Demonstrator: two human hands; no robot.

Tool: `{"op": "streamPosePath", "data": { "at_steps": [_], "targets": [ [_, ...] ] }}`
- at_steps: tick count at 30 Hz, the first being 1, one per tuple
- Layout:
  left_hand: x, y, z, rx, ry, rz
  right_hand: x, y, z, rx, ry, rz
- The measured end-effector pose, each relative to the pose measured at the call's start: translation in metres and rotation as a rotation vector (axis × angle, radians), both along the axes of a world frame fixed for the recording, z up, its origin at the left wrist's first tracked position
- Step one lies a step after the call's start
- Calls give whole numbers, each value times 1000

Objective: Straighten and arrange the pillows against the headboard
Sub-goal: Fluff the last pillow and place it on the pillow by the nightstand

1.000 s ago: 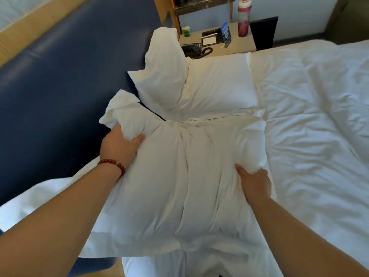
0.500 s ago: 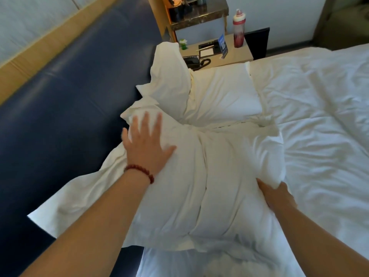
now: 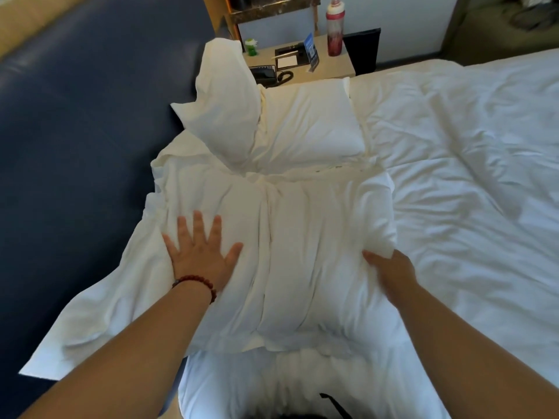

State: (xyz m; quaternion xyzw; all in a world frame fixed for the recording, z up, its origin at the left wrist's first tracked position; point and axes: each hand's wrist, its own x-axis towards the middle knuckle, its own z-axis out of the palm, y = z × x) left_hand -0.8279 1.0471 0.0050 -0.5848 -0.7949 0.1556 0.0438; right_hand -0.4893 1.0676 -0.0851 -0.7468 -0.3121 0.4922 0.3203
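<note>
**Left palm flat on near pillow, right hand gripping its far edge**

The near pillow (image 3: 302,252) lies flat and wrinkled on the bed. One side touches the headboard (image 3: 75,146), and a loose pillowcase flap trails along the headboard's base. The left hand (image 3: 199,255) has its fingers straight and spread, palm pressing the pillow top on the side nearest the headboard; it grasps nothing. A beaded bracelet (image 3: 196,282) is on that wrist. The right hand (image 3: 390,273) is at the pillow edge farthest from the headboard. Its thumb is on top and its fingers are tucked under the fabric, clamped on the edge; it is slightly blurred.

Farther along the headboard, an upright pillow (image 3: 227,116) leans slumped against it. A flat pillow (image 3: 308,125) touches the upright one on the side away from the headboard. The rumpled duvet (image 3: 469,176) lies well apart from the headboard, past the pillows. At the headboard's far end stands a nightstand (image 3: 332,68) with a phone (image 3: 266,74) and a red bottle (image 3: 335,31).
</note>
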Motion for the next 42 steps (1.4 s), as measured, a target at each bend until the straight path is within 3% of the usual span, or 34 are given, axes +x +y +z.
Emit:
{"op": "streamPosePath", "data": {
  "at_steps": [5,9,12,14,17,19,22,26,28,31,33,36,38,40,42],
  "targets": [
    [9,-3,2,-55,33,94,-6,6,8,22,-113,71],
    [41,10,8,-28,-48,183,40,-21,-56,-200,251,15],
    [88,9,-6,19,-79,-89,44,-39,-60,-250,396,48],
    [109,2,-30,-62,-80,-194,42,-36,-48,-176,323,14],
    [107,6,-60,-127,-45,-119,56,-32,-36,-54,20,-96],
    [101,12,-70,-144,-1,-115,65,-39,-40,-93,-139,-189],
    [98,17,-80,-172,35,-106,67,-58,-48,-166,-204,-303],
    [97,22,-83,-211,20,-106,84,-61,-43,-42,-201,-282],
    [95,16,-84,-130,-35,-142,94,-74,-49,-84,-152,-130],
    [102,-20,-96,148,-303,-136,93,-105,-61,-261,74,158],
    [117,-55,-110,294,-460,-99,92,-117,-65,-260,105,162],
    [139,-100,-127,342,-573,38,103,-118,-67,-193,28,101],
    [145,-111,-125,414,-701,146,111,-116,-68,-206,87,54],
    [146,-115,-112,567,-840,291,111,-116,-67,-234,170,23],
    [141,-118,-98,757,-973,533,105,-112,-61,-219,137,86]
  ]
}}
